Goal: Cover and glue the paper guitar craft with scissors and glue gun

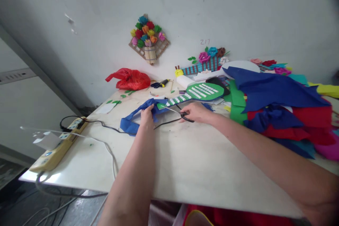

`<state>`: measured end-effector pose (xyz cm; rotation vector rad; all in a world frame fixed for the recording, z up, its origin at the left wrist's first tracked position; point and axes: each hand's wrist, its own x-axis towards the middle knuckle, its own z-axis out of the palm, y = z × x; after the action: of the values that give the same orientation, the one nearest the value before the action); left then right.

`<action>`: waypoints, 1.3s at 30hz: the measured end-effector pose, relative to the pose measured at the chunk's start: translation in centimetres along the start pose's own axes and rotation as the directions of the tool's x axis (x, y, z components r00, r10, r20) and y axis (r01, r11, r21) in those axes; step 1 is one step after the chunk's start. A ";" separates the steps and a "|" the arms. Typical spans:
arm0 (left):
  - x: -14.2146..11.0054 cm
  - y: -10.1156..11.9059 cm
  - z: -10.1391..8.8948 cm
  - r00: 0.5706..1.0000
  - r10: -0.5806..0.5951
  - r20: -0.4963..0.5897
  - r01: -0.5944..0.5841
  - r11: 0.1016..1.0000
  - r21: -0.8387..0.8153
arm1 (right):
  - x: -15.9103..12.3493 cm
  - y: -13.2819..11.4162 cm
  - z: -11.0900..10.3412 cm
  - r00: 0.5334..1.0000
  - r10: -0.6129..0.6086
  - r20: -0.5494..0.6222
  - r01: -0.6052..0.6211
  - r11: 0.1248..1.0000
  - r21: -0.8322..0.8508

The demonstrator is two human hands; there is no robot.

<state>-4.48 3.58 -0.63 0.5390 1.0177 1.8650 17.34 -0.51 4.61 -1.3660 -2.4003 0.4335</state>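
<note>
My left hand (147,116) pinches a strip of blue crepe paper (129,123) beside the narrow end of a green paddle-shaped cutout (205,91). White strips lie across the cutout's green face, and blue shows along its edge. My right hand (196,112) is closed around the dark handles of a pair of scissors (185,114). Their thin blades point left, toward the narrow end and the blue paper near my left fingers. A black cable runs on the table below the scissors.
A yellow power strip (59,144) with cables lies at the left edge. Behind are a red plastic bag (129,79) and yellow-black pliers (160,83). Blue, red and green paper sheets (280,88) pile up on the right. Paper flowers (147,31) hang on the wall.
</note>
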 end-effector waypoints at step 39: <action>-1.1 -0.4 0.2 0.949 0.064 0.309 -0.044 0.996 -0.072 | 11.4 -5.7 2.0 0.987 0.061 -0.149 -0.076 0.993 -0.095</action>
<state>-3.63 2.74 -0.77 0.8010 0.7368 1.7827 6.67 6.41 6.87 -1.4729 -2.2886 0.2242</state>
